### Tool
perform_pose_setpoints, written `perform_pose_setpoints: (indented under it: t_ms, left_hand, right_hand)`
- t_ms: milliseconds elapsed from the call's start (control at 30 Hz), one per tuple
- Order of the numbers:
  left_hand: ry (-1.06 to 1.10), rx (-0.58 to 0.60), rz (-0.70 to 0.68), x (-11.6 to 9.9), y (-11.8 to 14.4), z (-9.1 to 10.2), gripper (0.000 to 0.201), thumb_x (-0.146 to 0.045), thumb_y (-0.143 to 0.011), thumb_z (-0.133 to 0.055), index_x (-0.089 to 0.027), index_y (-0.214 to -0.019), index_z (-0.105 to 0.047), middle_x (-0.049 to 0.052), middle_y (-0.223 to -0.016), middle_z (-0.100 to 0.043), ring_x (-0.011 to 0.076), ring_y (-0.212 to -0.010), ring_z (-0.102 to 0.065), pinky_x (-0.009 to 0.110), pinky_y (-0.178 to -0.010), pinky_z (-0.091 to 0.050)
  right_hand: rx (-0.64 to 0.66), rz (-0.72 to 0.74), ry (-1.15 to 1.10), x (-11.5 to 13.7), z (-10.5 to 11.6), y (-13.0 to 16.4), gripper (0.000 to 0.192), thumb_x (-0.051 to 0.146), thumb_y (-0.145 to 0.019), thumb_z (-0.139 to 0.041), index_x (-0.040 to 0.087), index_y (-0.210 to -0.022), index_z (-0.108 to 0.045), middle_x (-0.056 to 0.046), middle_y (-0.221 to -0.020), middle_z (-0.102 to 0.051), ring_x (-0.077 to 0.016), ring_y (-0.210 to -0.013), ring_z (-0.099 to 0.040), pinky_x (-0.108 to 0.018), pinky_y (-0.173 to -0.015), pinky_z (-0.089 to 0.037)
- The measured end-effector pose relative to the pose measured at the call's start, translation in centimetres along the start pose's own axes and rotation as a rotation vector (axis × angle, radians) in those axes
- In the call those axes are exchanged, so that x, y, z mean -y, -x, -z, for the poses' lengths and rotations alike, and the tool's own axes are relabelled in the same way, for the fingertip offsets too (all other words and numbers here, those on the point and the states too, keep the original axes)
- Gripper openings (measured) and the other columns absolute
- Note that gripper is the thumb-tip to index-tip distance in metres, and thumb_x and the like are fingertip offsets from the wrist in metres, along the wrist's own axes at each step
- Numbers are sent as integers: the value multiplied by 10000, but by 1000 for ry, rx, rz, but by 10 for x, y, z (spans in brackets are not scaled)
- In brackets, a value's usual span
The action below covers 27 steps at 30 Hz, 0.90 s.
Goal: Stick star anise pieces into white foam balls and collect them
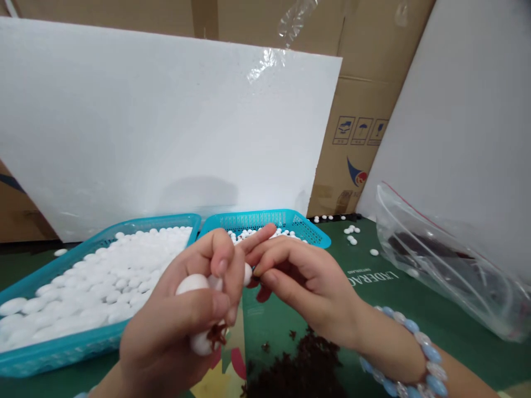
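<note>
My left hand [182,309] is closed around several smooth white balls [193,284]. A reddish-brown, star-shaped piece [217,335] sits against the lowest ball. Another white ball [248,274] shows at the fingertips of this hand, beside the fingers of my right hand [307,282]. The right thumb and forefinger are pinched on a small dark piece [255,277] at that ball; its exact shape is hidden. Below the hands lies a loose heap of dark red-brown pieces [298,365] like the one on the ball.
A blue tray [53,354] full of white balls stands at the left. A second blue basket [317,235] with more balls is behind my hands. Loose balls [352,240] and a clear zip bag [448,265] with dark contents lie right. White boards [174,121] and cardboard [373,72] stand behind.
</note>
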State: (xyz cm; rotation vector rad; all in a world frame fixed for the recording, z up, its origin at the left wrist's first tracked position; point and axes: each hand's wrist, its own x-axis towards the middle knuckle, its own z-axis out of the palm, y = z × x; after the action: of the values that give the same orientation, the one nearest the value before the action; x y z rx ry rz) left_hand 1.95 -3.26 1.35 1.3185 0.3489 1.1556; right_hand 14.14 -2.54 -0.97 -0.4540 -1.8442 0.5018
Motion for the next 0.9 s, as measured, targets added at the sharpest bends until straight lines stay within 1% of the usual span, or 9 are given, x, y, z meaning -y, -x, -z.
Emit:
perform_pose_setpoints:
  t_ms: [133, 233, 333, 500, 600, 700, 767, 833, 900]
  left_hand:
    - [21, -34, 19, 2, 0, 1, 92, -91, -423, -411, -174, -460, -394, -43, -310, -391, 40, -285, -292, 197, -309, -291]
    - [27, -61, 7, 1, 1, 1, 92, -87, -402, -400, -172, -435, -390, -39, -293, -380, 37, -275, -286, 185, -294, -250]
    - [16, -88, 15, -1, 0, -1, 84, -95, -400, -406, -171, -429, -387, -31, -289, -368, 45, -278, -288, 193, -300, -256]
    - [34, -56, -13, -1, 0, -4, 73, -114, -402, -420, -173, -436, -394, -22, -284, -368, 62, -293, -305, 195, -286, -262]
    - [36, -59, 19, -1, 1, -3, 85, -94, -413, -415, -173, -439, -397, -32, -288, -384, 51, -286, -307, 188, -298, -279]
    - [25, -25, 45, -1, 2, 0, 99, -76, -407, -415, -169, -437, -397, -39, -295, -415, 37, -277, -316, 165, -272, -248]
    - [17, -18, 65, 0, 2, 0, 105, -70, -405, -414, -168, -440, -396, -40, -305, -433, 34, -280, -325, 153, -257, -236]
    - [1, -42, 78, 0, 2, -1, 104, -74, -403, -407, -169, -440, -391, -42, -302, -426, 42, -302, -350, 150, -280, -278]
    - [-11, -78, 79, 0, 3, -3, 99, -75, -401, -399, -167, -430, -376, -42, -300, -410, 43, -315, -355, 152, -311, -312]
  right_hand:
    - [-2, 10, 11, 0, 0, 0, 92, 126, -698, -377, 147, -627, -433, -32, -646, -494, -87, -559, -481, -211, -467, -445]
    - [4, 19, 13, 1, 1, 1, 98, 126, -700, -376, 136, -626, -439, -52, -665, -510, -87, -562, -479, -205, -464, -440]
    - [8, 27, 32, 2, 1, 1, 101, 128, -701, -378, 126, -624, -443, -69, -673, -520, -89, -569, -478, -194, -456, -433]
    - [-11, 77, 119, 4, 1, 1, 98, 121, -708, -380, 127, -632, -441, -54, -682, -522, -58, -501, -463, -166, -449, -416]
    - [-31, 133, 208, 5, 0, 1, 104, 107, -709, -386, 122, -623, -442, -48, -664, -528, -57, -518, -471, -163, -495, -416]
    - [-62, 191, 291, 5, 0, 2, 104, 95, -711, -394, 115, -628, -453, -39, -628, -529, -66, -575, -479, -158, -552, -413]
    - [-92, 237, 333, 2, -2, 3, 114, 86, -718, -385, 110, -634, -457, -32, -600, -517, -65, -583, -470, -143, -556, -407]
    - [-118, 277, 358, -1, -4, 4, 128, 77, -724, -371, 106, -632, -454, -28, -576, -496, -64, -579, -459, -132, -550, -403]
    - [-150, 316, 365, -4, -8, 5, 131, 60, -723, -357, 104, -636, -444, -34, -587, -483, -67, -602, -456, -133, -581, -402]
